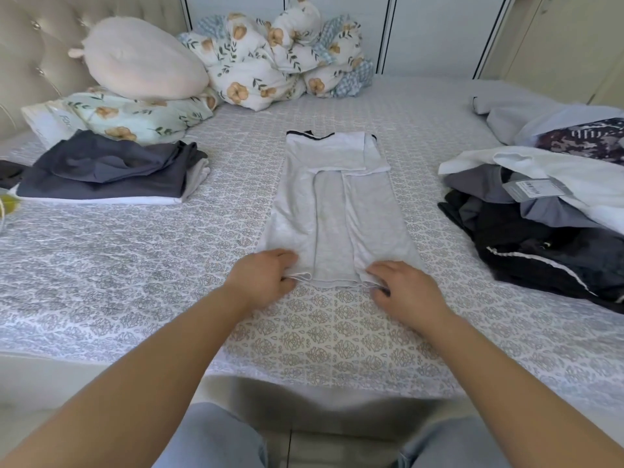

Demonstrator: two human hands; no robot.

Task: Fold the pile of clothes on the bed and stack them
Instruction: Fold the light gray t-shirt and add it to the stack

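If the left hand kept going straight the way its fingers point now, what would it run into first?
The left hand pinches the near hem corner of the light grey T-shirt, fingers pointing right. Straight on, it would likely cross the hem and meet the right hand at the other corner.

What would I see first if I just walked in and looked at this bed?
First, the light grey shirt lying flat mid-bed, sides folded in, with the left hand and right hand pinching its near hem. Then the unfolded pile on the right and the folded stack on the left.

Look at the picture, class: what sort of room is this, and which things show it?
Most likely a bedroom: a bed with a tufted headboard, pillows and a bundled floral duvet at its far end.
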